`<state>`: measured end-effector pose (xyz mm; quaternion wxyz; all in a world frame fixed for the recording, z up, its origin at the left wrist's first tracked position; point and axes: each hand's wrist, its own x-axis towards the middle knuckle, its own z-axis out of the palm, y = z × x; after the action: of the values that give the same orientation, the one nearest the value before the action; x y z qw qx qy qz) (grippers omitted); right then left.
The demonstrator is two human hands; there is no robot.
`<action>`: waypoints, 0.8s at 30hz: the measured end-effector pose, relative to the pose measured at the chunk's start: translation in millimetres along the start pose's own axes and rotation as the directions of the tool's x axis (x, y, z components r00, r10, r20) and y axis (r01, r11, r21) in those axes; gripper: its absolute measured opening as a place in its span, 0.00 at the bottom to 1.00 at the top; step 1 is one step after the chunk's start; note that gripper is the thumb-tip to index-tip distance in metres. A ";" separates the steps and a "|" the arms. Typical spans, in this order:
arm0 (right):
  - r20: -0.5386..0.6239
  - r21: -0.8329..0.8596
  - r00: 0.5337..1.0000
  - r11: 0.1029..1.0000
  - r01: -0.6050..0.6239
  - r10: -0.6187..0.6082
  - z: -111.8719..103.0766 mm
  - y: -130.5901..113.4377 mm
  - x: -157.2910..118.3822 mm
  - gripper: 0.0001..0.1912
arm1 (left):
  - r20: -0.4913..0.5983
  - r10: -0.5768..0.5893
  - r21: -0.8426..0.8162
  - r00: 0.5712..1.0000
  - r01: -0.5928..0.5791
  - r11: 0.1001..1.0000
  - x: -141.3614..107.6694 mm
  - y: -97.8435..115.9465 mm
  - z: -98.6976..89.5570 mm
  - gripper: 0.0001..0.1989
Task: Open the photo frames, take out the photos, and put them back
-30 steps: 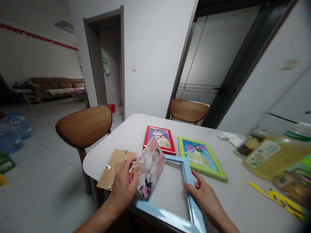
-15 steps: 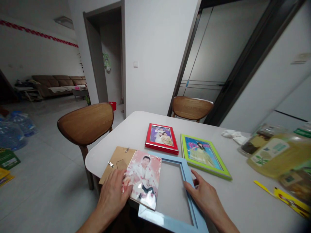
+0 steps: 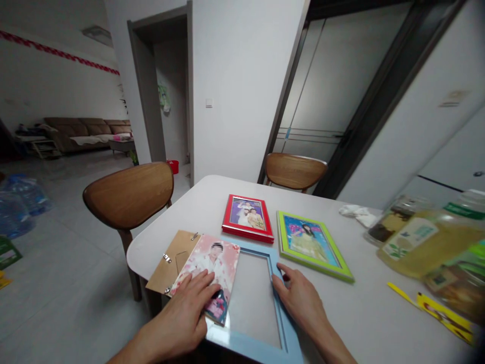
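A light-blue picture frame (image 3: 278, 298) lies at the table's near edge, its opening bare to the tabletop. My right hand (image 3: 301, 296) grips the frame's right side, thumb on top and fingers curled at the outer edge. Over the frame's left side lies a pink portrait photo (image 3: 227, 263). My left hand (image 3: 185, 308) rests flat on the photo's lower part with fingers stretched, covering some of it. Partly under the photo, a brown backing board (image 3: 170, 263) with metal clips sticks out to the left.
Beyond lie a red framed photo (image 3: 248, 218) and a green framed photo (image 3: 314, 245). At the right are a bottle of yellow liquid (image 3: 428, 237), jars (image 3: 396, 217), crumpled tissue (image 3: 359, 215) and a yellow strip (image 3: 445, 316). Wooden chairs (image 3: 129, 194) stand around the white table (image 3: 212, 189).
My left hand has moved from the photo's left edge onto its face and now lies flat there. My right hand stays at the frame's right side. The view has shifted slightly.
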<state>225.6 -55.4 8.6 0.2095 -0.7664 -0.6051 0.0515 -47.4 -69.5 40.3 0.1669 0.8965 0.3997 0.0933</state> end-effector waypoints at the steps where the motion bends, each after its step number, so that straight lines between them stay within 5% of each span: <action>1: -0.033 -0.039 0.999 0.999 0.029 -0.030 -0.8 2.5 5.2 0.21 | 0.015 0.001 0.014 1.000 -0.002 1.000 -1.4 -2.9 -0.5 0.35; 7: -0.136 -0.323 0.978 0.940 0.110 -0.161 -2.1 21.9 48.6 0.17 | -0.024 0.019 0.102 1.000 -0.017 0.995 1.1 -14.1 7.7 0.34; 16: -0.140 -0.332 0.984 0.942 0.058 -0.110 5.1 53.8 58.8 0.17 | -0.153 0.058 0.073 0.987 -0.047 0.996 4.5 -9.7 10.8 0.26; 20: -0.228 -0.103 0.968 0.991 0.086 -0.107 -5.6 40.0 50.7 0.20 | -0.333 0.025 -0.083 0.943 -0.056 0.995 7.4 -15.5 4.4 0.23; 22: -0.212 0.173 0.973 0.977 0.128 -0.090 -15.3 16.4 35.4 0.20 | -0.476 -0.097 -0.266 0.874 -0.038 0.963 12.3 -13.0 -5.7 0.19; 24: -0.031 0.489 0.996 0.868 0.083 -0.078 -22.9 -13.9 14.8 0.20 | -0.555 -0.311 -0.517 0.772 -0.027 0.855 19.9 -3.8 -15.6 0.16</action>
<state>224.6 -44.8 37.3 0.4020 -0.6628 -0.6024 0.1903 -41.6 -48.7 54.0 0.2577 0.7067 0.4631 0.4687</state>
